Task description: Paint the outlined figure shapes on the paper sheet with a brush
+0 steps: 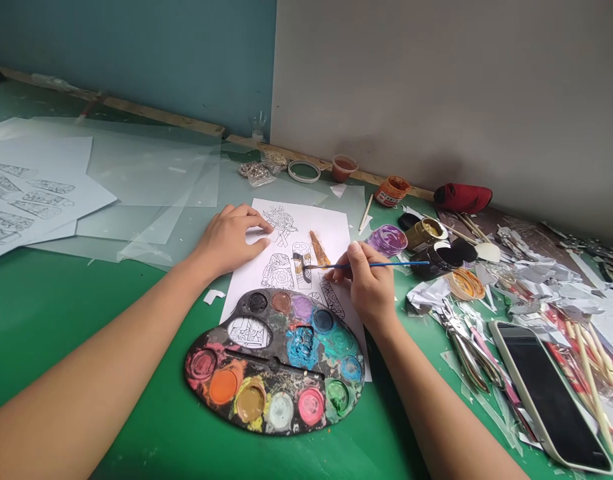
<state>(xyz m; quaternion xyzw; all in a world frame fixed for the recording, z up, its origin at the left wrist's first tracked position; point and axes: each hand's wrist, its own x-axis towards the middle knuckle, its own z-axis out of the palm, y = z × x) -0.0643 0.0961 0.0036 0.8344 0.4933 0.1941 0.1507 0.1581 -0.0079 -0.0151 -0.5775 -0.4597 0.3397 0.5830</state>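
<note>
Sheet [331, 230] of line drawings, centre frame, on green table [61, 313].
Palette [276, 363] below overlaps its lower edge; keep your wrist off the wet wells.
Your left hand [231, 237] open, fingers spread, pressing sheet's upper left; press flat.
Your right hand [369, 283] pinches brush [376, 265], tip on dark figure mid-sheet; use short strokes inside the lines.
Orange jar [392, 191], upper right: label unreadable.

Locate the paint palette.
In the head view, the paint palette lies low centre on the green table, overlapping the near edge of the printed sheet, just below the right hand holding the paintbrush.
</note>
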